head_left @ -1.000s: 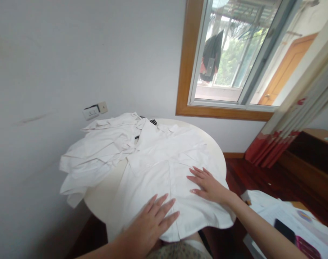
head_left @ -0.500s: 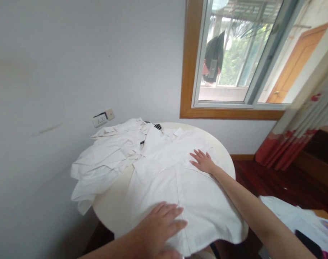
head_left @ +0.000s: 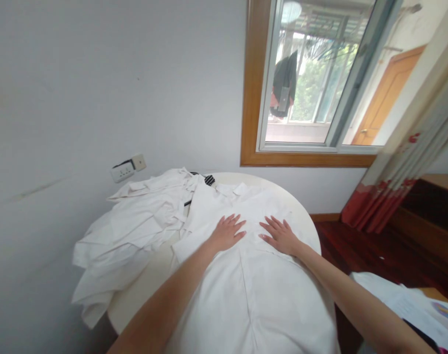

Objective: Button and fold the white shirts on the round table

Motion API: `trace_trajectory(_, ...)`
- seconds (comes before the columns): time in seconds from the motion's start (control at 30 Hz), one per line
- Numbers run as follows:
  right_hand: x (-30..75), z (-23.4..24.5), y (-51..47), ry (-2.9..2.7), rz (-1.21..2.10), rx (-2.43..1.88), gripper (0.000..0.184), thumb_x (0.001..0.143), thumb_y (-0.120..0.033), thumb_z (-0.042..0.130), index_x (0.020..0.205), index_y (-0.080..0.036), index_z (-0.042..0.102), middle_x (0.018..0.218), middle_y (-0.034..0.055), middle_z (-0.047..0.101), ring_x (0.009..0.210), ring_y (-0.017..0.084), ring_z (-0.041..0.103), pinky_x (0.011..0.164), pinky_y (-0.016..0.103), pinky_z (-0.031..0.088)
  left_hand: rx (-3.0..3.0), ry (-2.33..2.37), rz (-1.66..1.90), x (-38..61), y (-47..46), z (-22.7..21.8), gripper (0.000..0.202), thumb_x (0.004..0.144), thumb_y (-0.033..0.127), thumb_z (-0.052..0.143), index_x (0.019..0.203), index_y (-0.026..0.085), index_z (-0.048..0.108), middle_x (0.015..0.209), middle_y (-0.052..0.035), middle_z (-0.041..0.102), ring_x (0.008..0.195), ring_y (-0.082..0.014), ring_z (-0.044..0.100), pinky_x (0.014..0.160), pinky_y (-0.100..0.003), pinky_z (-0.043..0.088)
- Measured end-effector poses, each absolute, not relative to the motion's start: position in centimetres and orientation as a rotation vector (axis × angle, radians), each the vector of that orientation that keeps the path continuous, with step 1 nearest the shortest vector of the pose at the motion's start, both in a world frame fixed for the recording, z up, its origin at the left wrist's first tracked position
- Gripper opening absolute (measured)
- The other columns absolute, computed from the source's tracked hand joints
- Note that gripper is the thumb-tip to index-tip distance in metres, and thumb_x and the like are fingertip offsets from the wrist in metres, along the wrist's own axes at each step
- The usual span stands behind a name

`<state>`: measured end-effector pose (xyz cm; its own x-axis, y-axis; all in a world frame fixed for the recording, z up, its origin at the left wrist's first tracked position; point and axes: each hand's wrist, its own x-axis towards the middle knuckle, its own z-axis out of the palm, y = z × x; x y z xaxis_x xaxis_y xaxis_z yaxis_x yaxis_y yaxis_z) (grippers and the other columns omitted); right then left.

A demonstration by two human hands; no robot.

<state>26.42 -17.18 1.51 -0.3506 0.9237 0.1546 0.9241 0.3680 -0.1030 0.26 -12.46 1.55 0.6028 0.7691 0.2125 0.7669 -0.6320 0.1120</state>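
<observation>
A white shirt (head_left: 253, 290) lies spread flat over a round cream table (head_left: 143, 282), its collar pointing toward the wall. My left hand (head_left: 227, 231) rests flat on the shirt's upper chest, fingers spread. My right hand (head_left: 280, 234) lies flat beside it on the same shirt, fingers apart, a short gap between the two hands. Neither hand holds anything. A crumpled pile of white clothes (head_left: 131, 226) sits on the table's left side and hangs over its edge.
A dark striped item (head_left: 208, 179) peeks out behind the collar. A wall socket (head_left: 123, 171) is above the pile. A wood-framed window (head_left: 312, 83) is at the back right, with a red-hemmed curtain (head_left: 393, 182) and dark wooden furniture (head_left: 430, 216). Papers (head_left: 419, 309) lie at lower right.
My left hand has slid from the shirt's near hem up to its chest, next to my right hand, which has stayed roughly in place over the last half second. The view has shifted slightly.
</observation>
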Motion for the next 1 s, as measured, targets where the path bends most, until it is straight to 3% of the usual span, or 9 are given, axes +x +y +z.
trace_trajectory(0.1, 26.0, 3.8, -14.7, -2.358, -0.086, -1.698, 0.060, 0.096, -0.057, 0.016, 0.113, -0.027, 0.065, 0.121, 0.0093, 0.062, 0.120, 0.028, 0.048, 0.105, 0.060, 0.021, 2.796, 1.332, 0.369, 0.5, -13.3, 0.9, 0.055, 0.092, 0.058, 0.025, 0.140, 0.034, 0.037, 0.151, -0.0040, 0.031, 0.140, -0.0241, 0.025, 0.113, -0.052, 0.017)
trace_trajectory(0.17, 25.4, 5.4, -11.9, -2.236, -0.153, -1.752, 0.060, 0.097, -0.053, 0.019, 0.098, -0.022, 0.070, 0.104, 0.0107, 0.067, 0.109, 0.026, 0.055, 0.104, 0.051, 0.028, 2.796, 1.322, 0.361, 1.1, -14.0, 0.9, 0.056, 0.092, 0.059, 0.024, 0.141, 0.034, 0.036, 0.152, -0.0038, 0.029, 0.141, -0.0240, 0.022, 0.114, -0.052, 0.014)
trace_trajectory(0.27, 23.4, 6.2, -7.5, -2.256, -0.082, -1.669, 0.043, 0.097, -0.039, 0.031, 0.107, -0.018, 0.067, 0.108, 0.0111, 0.066, 0.106, 0.021, 0.056, 0.097, 0.034, 0.038, 2.798, 1.277, 0.340, 2.1, -14.8, 1.2, 0.057, 0.092, 0.060, 0.024, 0.141, 0.034, 0.035, 0.153, -0.0033, 0.028, 0.141, -0.0249, 0.022, 0.113, -0.052, 0.014)
trace_trajectory(0.37, 20.9, 4.7, -5.0, -2.395, 0.049, -1.539, 0.034, 0.094, -0.028, 0.040, 0.120, -0.020, 0.061, 0.123, 0.0074, 0.061, 0.114, 0.018, 0.052, 0.099, 0.029, 0.036, 2.783, 1.256, 0.363, 2.0, -13.9, 2.7, 0.050, 0.093, 0.054, 0.029, 0.134, 0.031, 0.046, 0.145, -0.0046, 0.041, 0.133, -0.0239, 0.037, 0.109, -0.045, 0.027)
trace_trajectory(0.47, 19.0, 2.5, -4.6, -2.372, 0.022, -1.538, 0.039, 0.095, -0.038, 0.038, 0.128, -0.025, 0.055, 0.132, 0.0059, 0.054, 0.122, 0.021, 0.046, 0.101, 0.036, 0.034, 2.640, 1.663, 0.640, -0.2, -10.5, 5.1, 0.038, 0.095, 0.036, 0.033, 0.123, 0.021, 0.055, 0.125, -0.0104, 0.057, 0.117, -0.0220, 0.050, 0.102, -0.037, 0.036)
trace_trajectory(0.6, 18.2, 0.9, -5.1, -2.344, -0.023, -1.548, 0.044, 0.096, -0.049, 0.030, 0.129, -0.030, 0.052, 0.137, 0.0055, 0.049, 0.127, 0.022, 0.041, 0.104, 0.042, 0.028, 2.171, 2.391, 0.999, -4.8, -4.4, 6.5, 0.043, 0.091, 0.032, 0.040, 0.127, 0.011, 0.047, 0.121, -0.0183, 0.056, 0.118, -0.0288, 0.049, 0.100, -0.041, 0.036)
trace_trajectory(0.73, 18.2, 1.4, -5.3, -2.358, -0.072, -1.542, 0.043, 0.096, -0.047, 0.030, 0.129, -0.029, 0.052, 0.136, 0.0068, 0.049, 0.125, 0.023, 0.040, 0.103, 0.044, 0.026, 1.839, 2.383, 0.938, -7.8, -0.7, 4.4, 0.046, 0.092, 0.041, 0.036, 0.118, 0.007, 0.053, 0.113, -0.0176, 0.063, 0.110, -0.0258, 0.056, 0.094, -0.033, 0.042)
trace_trajectory(0.83, 17.6, 2.6, -5.1, -2.410, -0.174, -1.472, 0.038, 0.095, -0.040, 0.035, 0.119, -0.023, 0.059, 0.129, 0.0089, 0.054, 0.121, 0.024, 0.041, 0.105, 0.047, 0.021, 1.785, 2.302, 0.826, -8.4, 0.0, 2.7, 0.048, 0.092, 0.048, 0.032, 0.110, 0.012, 0.058, 0.112, -0.0158, 0.065, 0.109, -0.0262, 0.058, 0.089, -0.032, 0.044)
trace_trajectory(1.0, 14.1, 3.6, -3.3, -2.499, -0.251, -1.330, 0.033, 0.091, -0.027, 0.039, 0.113, -0.015, 0.061, 0.122, 0.0121, 0.057, 0.120, 0.024, 0.040, 0.107, 0.042, 0.021, 1.852, 2.365, 0.741, -8.5, -0.3, 2.3, 0.039, 0.091, 0.043, 0.034, 0.111, 0.018, 0.057, 0.111, -0.0131, 0.066, 0.106, -0.0263, 0.061, 0.084, -0.033, 0.046)
